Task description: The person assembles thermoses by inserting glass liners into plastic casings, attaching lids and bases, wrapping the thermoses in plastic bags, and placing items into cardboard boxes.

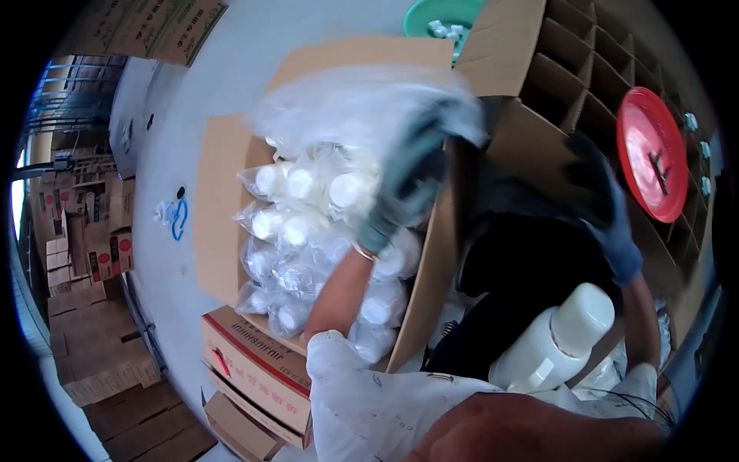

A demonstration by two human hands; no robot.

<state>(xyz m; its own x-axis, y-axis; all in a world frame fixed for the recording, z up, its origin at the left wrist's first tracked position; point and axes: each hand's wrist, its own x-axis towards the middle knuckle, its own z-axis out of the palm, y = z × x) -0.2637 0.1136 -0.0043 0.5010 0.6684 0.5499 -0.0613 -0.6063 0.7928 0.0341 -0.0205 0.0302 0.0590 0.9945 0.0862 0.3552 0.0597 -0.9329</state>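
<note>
My left hand (408, 177), in a grey-green glove, is raised over an open cardboard box (433, 285). Its fingers are smeared by motion beside a blurred clear plastic bag (362, 104); whether they grip it cannot be made out. Inside the box stand rows of white-capped items (300, 183) wrapped in clear plastic. My right hand (604, 200), gloved in dark and blue-grey, is beside the divided carton (558, 77), its fingers dark and blurred. Close to my body, between my arms, a white flask-like container (543, 346) leans to the upper right.
A red plate (653, 154) with dark pieces lies on the divided carton. Beyond it, a green basin (422, 17) holds small white pieces. A printed carton (258, 369) is at the lower left, a blue loop (179, 219) on the floor, and stacked boxes (92, 331) at far left.
</note>
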